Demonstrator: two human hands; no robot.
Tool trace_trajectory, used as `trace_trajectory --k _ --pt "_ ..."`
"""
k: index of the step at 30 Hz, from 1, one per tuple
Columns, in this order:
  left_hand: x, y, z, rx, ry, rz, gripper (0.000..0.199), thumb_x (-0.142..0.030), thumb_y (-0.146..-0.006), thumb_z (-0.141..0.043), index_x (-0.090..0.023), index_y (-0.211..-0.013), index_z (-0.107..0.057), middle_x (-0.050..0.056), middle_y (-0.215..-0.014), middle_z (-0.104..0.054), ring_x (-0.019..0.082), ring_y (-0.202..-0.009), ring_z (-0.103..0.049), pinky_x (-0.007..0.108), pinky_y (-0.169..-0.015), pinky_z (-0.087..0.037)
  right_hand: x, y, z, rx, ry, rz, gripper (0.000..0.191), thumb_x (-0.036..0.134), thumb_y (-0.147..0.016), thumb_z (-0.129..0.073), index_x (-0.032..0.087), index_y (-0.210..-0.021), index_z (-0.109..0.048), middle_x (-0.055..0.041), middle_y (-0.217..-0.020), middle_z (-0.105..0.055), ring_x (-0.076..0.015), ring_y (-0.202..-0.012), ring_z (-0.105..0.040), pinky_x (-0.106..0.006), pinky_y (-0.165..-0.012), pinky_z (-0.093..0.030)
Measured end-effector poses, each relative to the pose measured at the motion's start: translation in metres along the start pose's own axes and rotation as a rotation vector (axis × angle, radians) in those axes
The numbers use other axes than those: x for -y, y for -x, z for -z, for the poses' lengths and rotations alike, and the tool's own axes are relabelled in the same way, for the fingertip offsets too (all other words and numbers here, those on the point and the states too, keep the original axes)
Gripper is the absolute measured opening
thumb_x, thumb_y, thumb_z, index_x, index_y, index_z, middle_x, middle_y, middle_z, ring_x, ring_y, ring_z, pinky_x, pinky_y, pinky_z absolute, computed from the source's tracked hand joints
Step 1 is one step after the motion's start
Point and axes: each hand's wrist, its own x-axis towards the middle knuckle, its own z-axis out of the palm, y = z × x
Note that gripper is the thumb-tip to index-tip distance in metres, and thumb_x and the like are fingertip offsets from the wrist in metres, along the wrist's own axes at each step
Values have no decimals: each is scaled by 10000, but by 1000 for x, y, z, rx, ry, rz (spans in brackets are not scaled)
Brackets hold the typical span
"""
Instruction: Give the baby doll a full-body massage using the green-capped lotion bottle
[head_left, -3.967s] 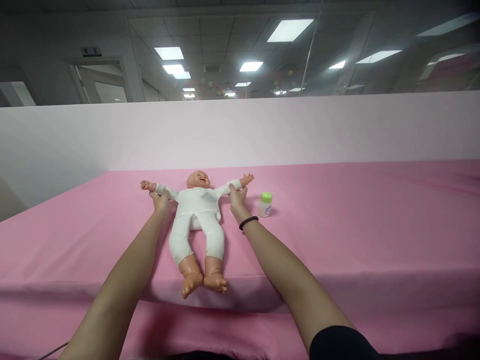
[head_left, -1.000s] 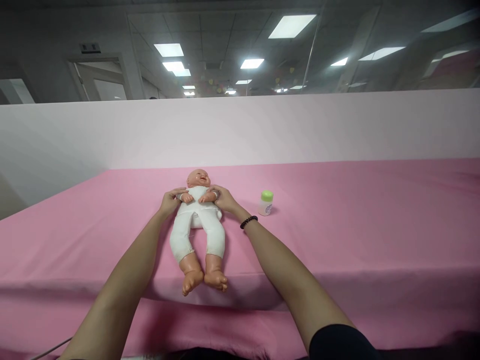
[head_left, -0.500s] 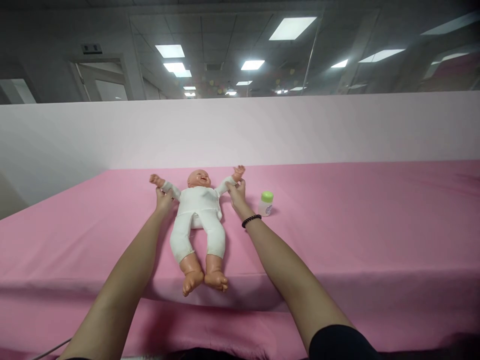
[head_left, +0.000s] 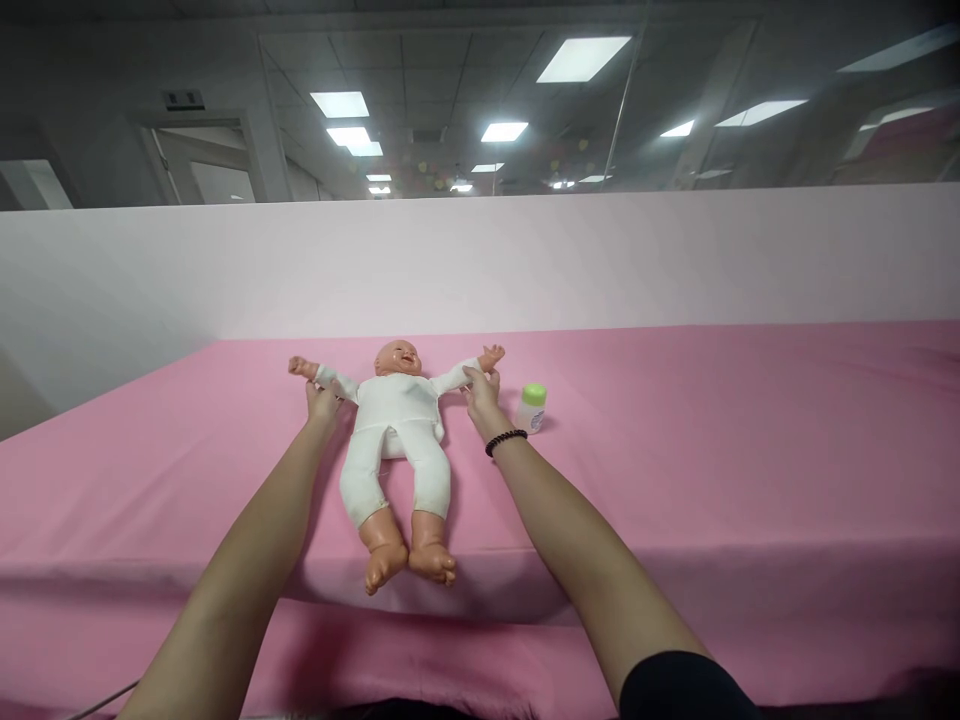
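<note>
A baby doll with a white cloth body lies on its back on the pink cloth, head away from me and feet at the near edge. Both its arms are spread out sideways. My left hand is closed on the doll's arm at the left, just below the wrist. The doll's other arm is gripped by my right hand, with the thumb on the sleeve. Right beside that hand stands a small jar with a green lid.
Behind the pink surface runs a white low wall, with glass above it that shows ceiling lights. The pink cloth folds down over the front edge. A thin cable shows at the bottom left.
The doll's arms have moved outward and slightly down, with both of my hands still on them. The doll's body and the jar have stayed in place.
</note>
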Motion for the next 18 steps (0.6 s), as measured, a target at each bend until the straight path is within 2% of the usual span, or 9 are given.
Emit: trace_trajectory --k 3,5,8,11,14,16,18 --pt "-7 12 -7 137 -1 -92 435 -172 -787 -800 -202 -1205 -682 59 -1188 -707 183 -1040 -682 322 -921 -578 6 4 -7 161 1 43 446 227 -976 -656 129 -1397 -542 -86 -1216 -624 -117 -1003 -647 -265 -866 -596" --pt "-11 21 -11 255 -30 -125 444 -123 -642 -852 -178 -1071 -752 64 -1142 -745 228 -1093 -686 346 -987 -554 8 9 -9 307 35 78 410 170 -936 -685 115 -1332 -591 -71 -1177 -648 -110 -993 -649 -268 -889 -587" --pt "-14 33 -15 395 -93 -134 431 -133 -510 -898 -139 -931 -806 114 -1106 -777 305 -1155 -676 435 -1086 -510 11 21 -9 565 137 87 311 83 -838 -740 90 -1144 -682 -61 -1131 -686 -115 -1014 -656 -287 -948 -567" --pt "-16 37 -14 443 -131 -125 467 -172 -461 -926 -143 -916 -822 142 -1152 -776 331 -1188 -666 473 -1113 -493 14 30 -6 758 245 59 326 -13 -685 -782 86 -992 -739 -66 -1128 -717 -133 -1057 -663 -298 -1007 -539" --pt "-17 37 -11 443 -132 -101 515 -207 -459 -940 -145 -956 -820 151 -1185 -768 346 -1168 -668 471 -1034 -540 16 35 -4 796 268 53 400 -44 -618 -781 94 -992 -760 -68 -1135 -724 -145 -1065 -663 -295 -1007 -535" --pt "-17 34 -10 417 -113 -94 539 -204 -487 -936 -150 -1007 -806 138 -1186 -765 331 -1153 -668 438 -995 -557 16 33 -4 745 224 67 395 -12 -668 -780 92 -1047 -743 -72 -1150 -712 -143 -1072 -657 -299 -992 -548" --pt "-15 29 -11 354 -86 -91 531 -197 -570 -915 -162 -1081 -771 115 -1209 -748 289 -1146 -665 395 -984 -561 16 27 -7 634 152 84 380 49 -770 -763 94 -1142 -699 -77 -1196 -682 -138 -1086 -649 -302 -979 -564"
